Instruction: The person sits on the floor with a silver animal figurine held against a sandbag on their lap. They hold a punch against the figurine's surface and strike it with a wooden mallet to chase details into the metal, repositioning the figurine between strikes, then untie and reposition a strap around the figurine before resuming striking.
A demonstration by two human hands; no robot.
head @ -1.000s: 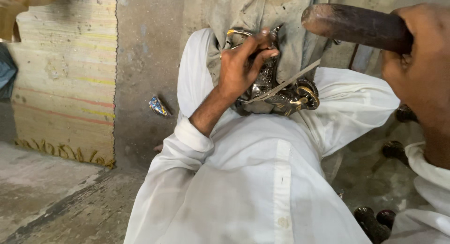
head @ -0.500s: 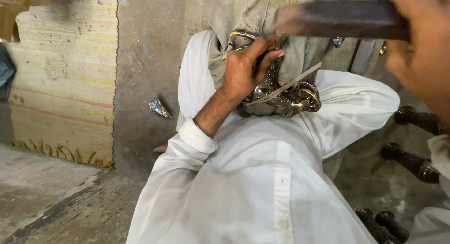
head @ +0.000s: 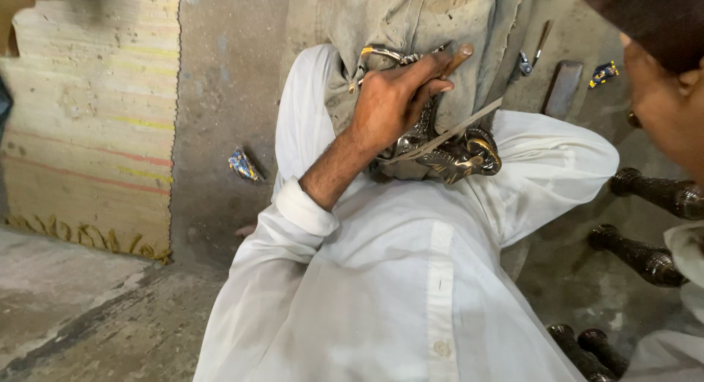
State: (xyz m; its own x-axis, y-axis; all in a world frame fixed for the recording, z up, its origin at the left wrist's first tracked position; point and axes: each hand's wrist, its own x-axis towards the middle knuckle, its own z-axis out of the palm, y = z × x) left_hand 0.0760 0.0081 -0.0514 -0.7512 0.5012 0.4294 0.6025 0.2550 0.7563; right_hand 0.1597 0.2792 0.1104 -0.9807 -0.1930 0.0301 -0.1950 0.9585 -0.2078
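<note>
Our left hand [head: 392, 107] keeps its grip on the punch [head: 458, 57] against the ornate metal piece [head: 455, 155], while our right hand [head: 664, 107] has raised the mallet [head: 645, 15], gripping it

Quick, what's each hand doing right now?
Left hand: closed on a small wooden-handled tool, over the metal piece.
Right hand: at the frame edge, grip cannot be told.
</note>
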